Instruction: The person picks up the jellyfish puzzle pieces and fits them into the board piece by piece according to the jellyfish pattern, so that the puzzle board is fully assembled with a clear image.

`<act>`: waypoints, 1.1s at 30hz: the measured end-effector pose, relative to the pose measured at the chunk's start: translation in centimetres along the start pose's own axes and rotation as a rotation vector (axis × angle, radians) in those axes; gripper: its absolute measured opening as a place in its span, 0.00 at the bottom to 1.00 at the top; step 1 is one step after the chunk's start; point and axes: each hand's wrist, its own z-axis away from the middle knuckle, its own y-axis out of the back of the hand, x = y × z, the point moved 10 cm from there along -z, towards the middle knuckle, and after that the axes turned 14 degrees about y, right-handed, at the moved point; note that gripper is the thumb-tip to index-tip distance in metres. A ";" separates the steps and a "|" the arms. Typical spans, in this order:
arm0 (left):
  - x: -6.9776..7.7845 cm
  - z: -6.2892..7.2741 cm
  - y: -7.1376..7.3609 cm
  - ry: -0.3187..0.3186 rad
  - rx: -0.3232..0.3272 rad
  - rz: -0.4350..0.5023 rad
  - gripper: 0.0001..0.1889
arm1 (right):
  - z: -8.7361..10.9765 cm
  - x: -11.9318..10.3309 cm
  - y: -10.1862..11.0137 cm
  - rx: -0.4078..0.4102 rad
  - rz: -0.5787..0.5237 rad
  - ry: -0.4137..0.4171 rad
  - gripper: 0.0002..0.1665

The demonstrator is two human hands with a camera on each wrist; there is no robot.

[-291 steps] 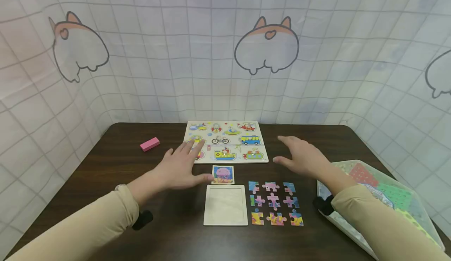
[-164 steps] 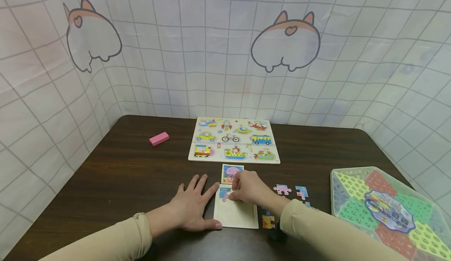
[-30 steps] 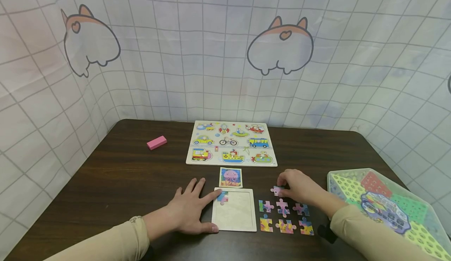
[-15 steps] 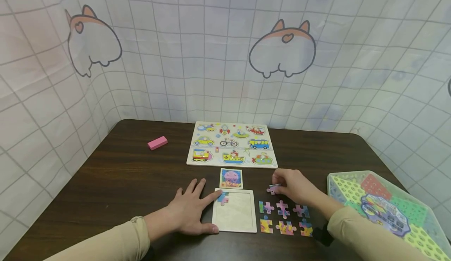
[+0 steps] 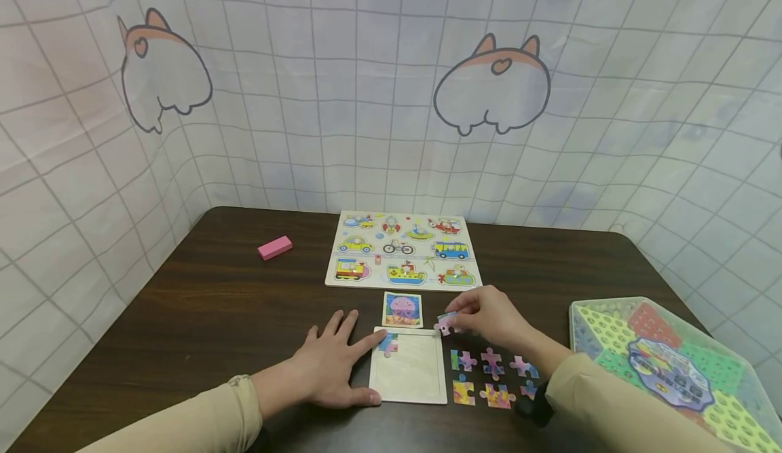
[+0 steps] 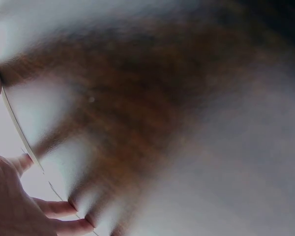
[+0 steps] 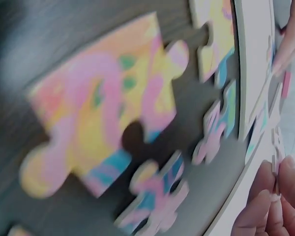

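In the head view my left hand [image 5: 326, 368] rests on the table with fingers spread, index fingertip and thumb at the left edge of a pale puzzle tray [image 5: 409, 379]. One blue-and-pink jigsaw piece [image 5: 387, 346] lies in the tray's upper left corner. My right hand [image 5: 491, 317] pinches a pink jigsaw piece [image 5: 444, 327] between thumb and fingers, near the tray's upper right corner. The right wrist view shows the fingertips of my right hand [image 7: 265, 206] closed on that piece's thin edge. Behind the tray sits a jellyfish picture card [image 5: 402, 310].
Several loose jigsaw pieces [image 5: 492, 363] lie right of the tray, partly under the right forearm. A vehicle peg puzzle board [image 5: 379, 257] is at the back, with a pink block [image 5: 275, 247] to its left. A clear-lidded board game box [image 5: 671, 371] occupies the right side.
Over the last second my right hand has lifted the pink jigsaw piece from the top row and carried it left to the tray corner. Earlier, it put the corner piece in. My left hand stays put.
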 end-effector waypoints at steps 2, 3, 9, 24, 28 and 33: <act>0.0 -0.1 -0.1 0.000 -0.003 -0.004 0.51 | -0.2 -0.3 -0.6 -0.002 -0.024 -0.009 0.06; 0.0 -0.1 -0.1 0.001 -0.003 -0.007 0.51 | -0.3 -0.4 -1.0 -0.008 -0.036 -0.014 0.06; 0.1 -0.1 0.0 0.004 -0.006 -0.016 0.51 | -0.9 -1.4 -3.3 -0.044 -0.112 -0.020 0.07; 0.3 -0.2 0.0 0.006 -0.019 -0.020 0.50 | -1.4 -1.5 -5.7 -0.066 -0.145 -0.103 0.09; 0.3 -0.2 -0.1 0.004 -0.020 -0.015 0.50 | -1.4 -1.6 -5.9 -0.071 -0.171 -0.109 0.08; 0.1 -0.1 -0.1 0.013 -0.021 -0.021 0.50 | -1.6 -2.1 -6.2 -0.078 -0.139 -0.095 0.09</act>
